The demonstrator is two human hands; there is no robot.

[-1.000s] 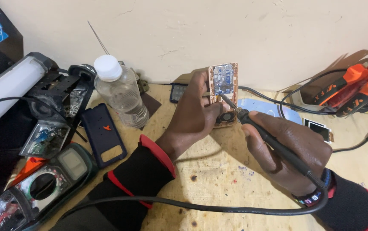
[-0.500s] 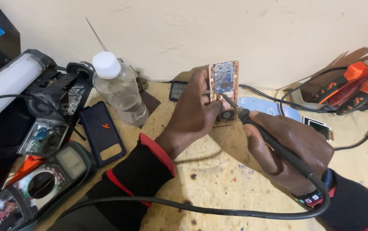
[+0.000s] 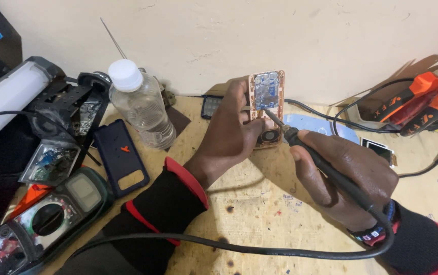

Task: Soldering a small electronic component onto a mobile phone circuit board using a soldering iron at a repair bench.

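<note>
A small circuit board (image 3: 266, 108), copper-edged with a silvery shield and a round part near its bottom, stands upright just above the middle of the frame, close to the pale wall. The left hand (image 3: 231, 135) holds it there, fingers closed around its left edge and back. The right hand (image 3: 348, 178), at centre right, has its fingers wrapped shut on the black handle of a soldering iron (image 3: 320, 163), whose metal tip rests on the board's face just below the shield. Against half a second and a second ago, board, hands and tip sit in nearly the same place, with at most a slight shift; by that, the tip appears to be dwelling on one spot rather than travelling. The iron's black cable (image 3: 229, 247) loops across the lower frame over the scorched wooden surface (image 3: 259, 203).

Left of the left hand stand a clear plastic bottle (image 3: 140, 104) with a white cap and a dark phone case (image 3: 121, 158). A multimeter (image 3: 40, 224) lies at lower left, a white tube lamp (image 3: 5, 102) at upper left. Orange-handled tools (image 3: 422, 102) lie at upper right, a small display panel (image 3: 379, 150) below them.
</note>
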